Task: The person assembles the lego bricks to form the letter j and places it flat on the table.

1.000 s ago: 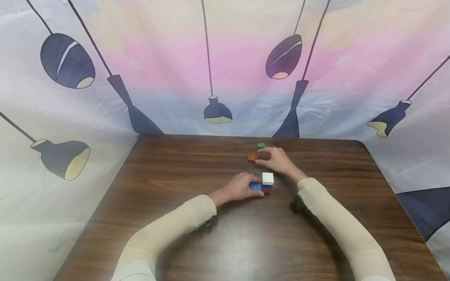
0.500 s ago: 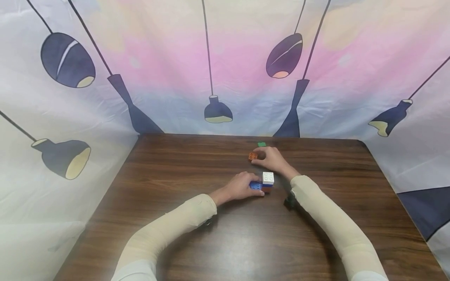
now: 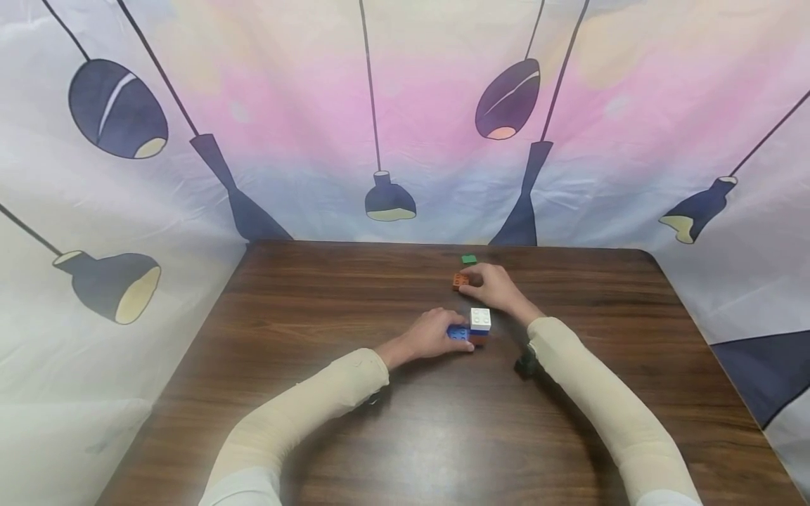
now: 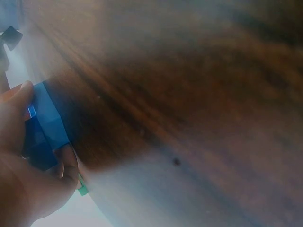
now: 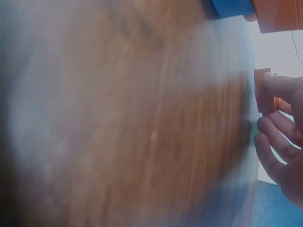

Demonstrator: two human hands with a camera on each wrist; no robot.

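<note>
My left hand (image 3: 430,334) grips a light blue toy building brick (image 3: 458,334) between thumb and fingers. Against that brick's right side stands a small stack, with a white brick (image 3: 480,318) on top, a dark blue layer under it and a reddish-brown one at the bottom. Farther back, my right hand (image 3: 496,287) pinches an orange brick (image 3: 460,282) on the table; in the right wrist view the thumb lies on the orange brick (image 5: 263,91). The left wrist view shows thumb and fingertip at opposite ends of the blue brick (image 4: 51,116).
A green brick (image 3: 468,259) lies near the table's back edge, just behind the orange one. The dark wooden table (image 3: 354,281) meets a printed cloth backdrop (image 3: 316,140) at the back and sides. A small black device (image 3: 525,364) sits under the right wrist.
My right hand has moved left to the orange brick and taken hold of it. The brick has since shifted slightly right. My left hand keeps its place on the blue brick.
</note>
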